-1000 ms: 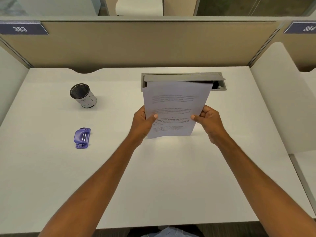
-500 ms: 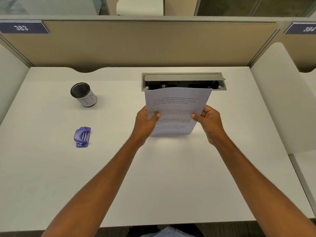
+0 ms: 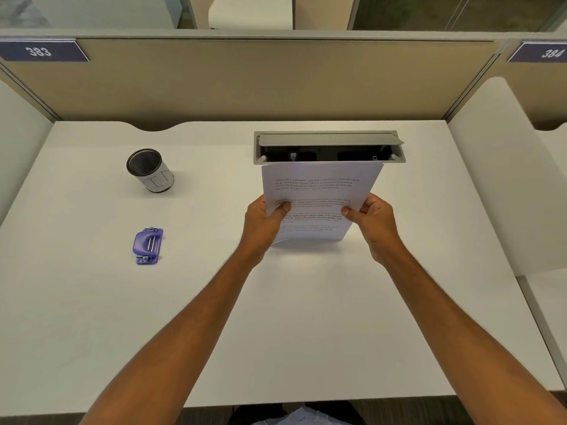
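The white tabletop (image 3: 306, 317) carries a thin sheaf of white printed paper (image 3: 319, 191), standing upright on its lower edge just in front of the open grey cable hatch (image 3: 328, 147). The left hand (image 3: 262, 222) and right hand (image 3: 376, 223) each pinch one side edge, fingers (image 3: 283, 208) curled round it. The step looks like squaring the sheets; how many there are I cannot tell. Next, probably, the aligned edge goes to the small purple hole punch (image 3: 148, 246) well to the left, without the sheets slipping.
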Demonstrator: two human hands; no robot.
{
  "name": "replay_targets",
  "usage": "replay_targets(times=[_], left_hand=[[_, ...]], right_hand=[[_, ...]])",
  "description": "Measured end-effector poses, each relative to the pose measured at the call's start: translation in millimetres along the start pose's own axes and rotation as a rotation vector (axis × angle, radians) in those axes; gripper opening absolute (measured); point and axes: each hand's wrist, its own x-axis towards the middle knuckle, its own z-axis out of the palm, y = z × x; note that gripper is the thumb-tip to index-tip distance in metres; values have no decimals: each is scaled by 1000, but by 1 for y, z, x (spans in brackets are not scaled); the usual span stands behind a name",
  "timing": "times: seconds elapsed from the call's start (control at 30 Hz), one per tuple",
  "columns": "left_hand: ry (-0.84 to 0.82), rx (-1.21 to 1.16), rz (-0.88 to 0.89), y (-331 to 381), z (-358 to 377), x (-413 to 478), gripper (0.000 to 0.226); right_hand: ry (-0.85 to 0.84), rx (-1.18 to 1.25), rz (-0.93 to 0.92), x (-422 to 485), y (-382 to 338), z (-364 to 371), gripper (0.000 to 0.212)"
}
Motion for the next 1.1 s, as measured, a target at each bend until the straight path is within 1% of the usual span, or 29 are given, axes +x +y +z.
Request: replay_targets(times=[0.07,0.2,0.27,0.33,0.4,0.53,0.63,0.73,0.8,0.9,1.0,1.1], left_hand=[[21,-21,6,0,-2,2,32],[40,-139,14,2,-14,6,21],[40,-232,8,3,-20,9,19],[30,-328,-13,3,-24,11,23],[12,-429,-44,3,-26,12,29],[-18,-608,-104,-1,-19,8,38],[-39,-688,-148,-6,-10,5,45],[-58,-772,-158,-10,-6,5,51],[-48,-835,-184,-12,-3,5,55],[-63,-879,-201,-13,3,2,59],[-75,-844,-181,-12,5,-3,53],[-60,-747,-146,-9,-5,-1,44]], right_hand=[[-14,-20,-7,0,0,-4,38],[-56,-72,2,3,5,-17,25],[-64,-59,18,2,9,-23,21],[-71,-20,26,1,13,-27,18],[-82,65,42,0,16,-29,18],[-113,375,108,-4,15,-23,22],[-108,608,127,-5,13,-15,34],[-82,735,140,-5,11,-7,53],[-69,716,151,-6,11,-2,60],[-72,633,146,-8,12,8,62],[-41,594,140,-8,9,12,59],[-19,542,140,-5,7,5,53]])
